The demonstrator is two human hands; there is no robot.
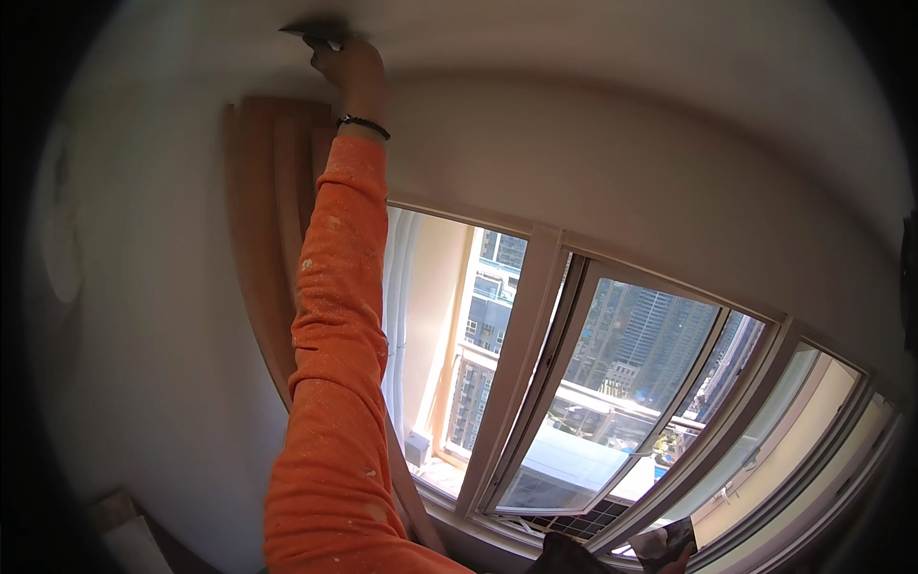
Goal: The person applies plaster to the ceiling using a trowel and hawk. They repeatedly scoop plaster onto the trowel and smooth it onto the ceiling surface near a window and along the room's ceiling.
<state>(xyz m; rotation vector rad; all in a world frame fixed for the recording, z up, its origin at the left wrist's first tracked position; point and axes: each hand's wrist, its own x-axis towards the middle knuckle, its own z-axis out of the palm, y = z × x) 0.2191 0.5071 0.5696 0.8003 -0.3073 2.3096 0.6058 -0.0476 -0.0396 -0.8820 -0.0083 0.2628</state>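
At upper left, the left hand [350, 67] holds, fingers curled, a thin, dark, flat-bladed tool [314, 30] by the pale ceiling [545, 33]. At lower right, the right hand [682, 562] touches a dark flat piece [662, 541]; its grip I cannot tell.

Thin dark flat blade [312, 30], scraper-type, pointed corner to L, up by ceiling [593, 38]; contact unclear. 2nd item: dark flat plate [664, 541], approx. sq., tilted, low R nr window [636, 359], partly hidden.
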